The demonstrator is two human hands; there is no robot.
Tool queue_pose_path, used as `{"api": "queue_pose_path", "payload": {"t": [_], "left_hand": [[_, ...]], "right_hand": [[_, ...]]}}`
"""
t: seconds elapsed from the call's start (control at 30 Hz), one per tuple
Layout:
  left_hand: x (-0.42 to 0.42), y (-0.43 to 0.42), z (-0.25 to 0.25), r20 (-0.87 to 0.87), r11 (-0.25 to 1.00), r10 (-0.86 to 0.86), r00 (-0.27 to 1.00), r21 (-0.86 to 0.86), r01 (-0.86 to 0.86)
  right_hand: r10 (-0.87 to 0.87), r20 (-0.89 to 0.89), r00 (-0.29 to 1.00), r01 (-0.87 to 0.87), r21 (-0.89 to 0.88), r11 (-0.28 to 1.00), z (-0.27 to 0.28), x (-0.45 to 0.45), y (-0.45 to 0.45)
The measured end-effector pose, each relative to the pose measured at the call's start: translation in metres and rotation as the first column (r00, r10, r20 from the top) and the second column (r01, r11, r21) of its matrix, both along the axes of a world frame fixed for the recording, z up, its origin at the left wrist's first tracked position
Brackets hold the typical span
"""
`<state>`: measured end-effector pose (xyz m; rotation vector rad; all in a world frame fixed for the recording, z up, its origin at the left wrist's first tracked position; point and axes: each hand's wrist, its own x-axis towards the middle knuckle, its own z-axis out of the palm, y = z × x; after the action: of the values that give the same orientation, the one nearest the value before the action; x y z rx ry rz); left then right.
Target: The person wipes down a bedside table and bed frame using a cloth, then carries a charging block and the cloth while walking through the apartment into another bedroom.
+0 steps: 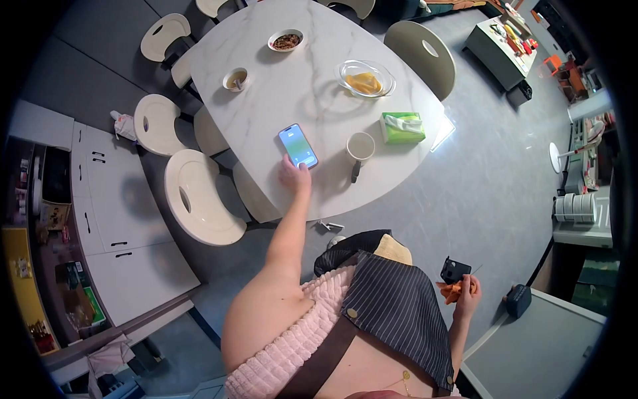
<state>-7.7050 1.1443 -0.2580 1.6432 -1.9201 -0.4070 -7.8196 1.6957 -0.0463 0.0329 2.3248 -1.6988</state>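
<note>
On the white marble-patterned table (332, 185), a phone (297, 143) lies with its screen lit. My left hand (296, 174) is at the phone's near end, its thumb over the lower screen; the other fingers are partly hidden, and whether they grip the phone is unclear. Off to the right, away from the table, my right hand (469, 292) is closed around a crumpled orange item (452, 291). A black object with holes (455, 269) appears just beyond that hand; whether the hand touches it I cannot tell. A mug (360, 145) stands right of the phone.
A green tissue box (403, 128), a glass dish with yellow food (364, 81), a small bowl (236, 80) and a larger bowl (286, 42) stand on the table. Cream chairs (193, 216) line its left side. White cabinets (109, 199) are at the left.
</note>
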Motion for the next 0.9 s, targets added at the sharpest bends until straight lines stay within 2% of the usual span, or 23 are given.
{"api": "queue_pose_path", "payload": {"t": [0.13,0.2,0.3,0.43,0.5,0.53,0.6,0.7,0.83,0.9], "left_hand": [[-0.005,0.007,0.017,0.047,1.000,0.010,0.999,-0.020,-0.010],[-0.017,0.014,0.035,0.148,0.996,0.072,0.986,0.033,-0.078],[-0.035,0.023,0.052,0.197,0.987,0.149,0.969,0.033,-0.159],[-0.038,0.027,0.058,0.181,0.988,0.124,0.976,0.068,-0.138],[-0.032,0.022,0.040,0.054,0.992,0.076,0.996,-0.106,-0.070],[-0.026,0.015,0.026,0.054,0.992,0.078,0.996,-0.106,-0.072],[-0.016,0.002,0.011,-0.103,0.993,0.053,0.993,-0.099,-0.063],[-0.008,-0.005,0.009,-0.081,0.994,0.106,0.991,-0.009,-0.107],[-0.010,-0.006,0.018,-0.100,0.994,0.108,0.989,0.001,-0.109],[-0.013,-0.004,0.025,-0.050,0.990,0.126,0.991,-0.056,-0.129]], "right_hand": [[-0.026,0.039,0.999,0.027,-0.032,0.999,0.003,0.006,-0.001],[-0.029,0.035,0.999,0.031,-0.040,0.999,0.001,0.007,0.001],[-0.001,0.033,0.999,0.002,-0.020,1.000,0.000,0.006,0.005],[0.019,0.050,0.999,-0.018,-0.021,1.000,0.006,0.006,0.002],[0.026,0.053,0.998,-0.025,-0.019,1.000,0.008,0.006,0.000],[0.020,0.059,0.998,-0.019,-0.013,1.000,0.009,0.006,-0.001],[0.012,0.064,0.998,-0.012,-0.008,1.000,0.009,0.007,-0.003],[0.000,0.056,0.998,0.001,-0.018,1.000,0.007,0.010,-0.003],[0.009,0.036,0.999,-0.009,-0.007,1.000,0.006,0.010,-0.002],[0.012,0.030,0.999,-0.012,-0.001,1.000,0.009,0.011,-0.004]]}}
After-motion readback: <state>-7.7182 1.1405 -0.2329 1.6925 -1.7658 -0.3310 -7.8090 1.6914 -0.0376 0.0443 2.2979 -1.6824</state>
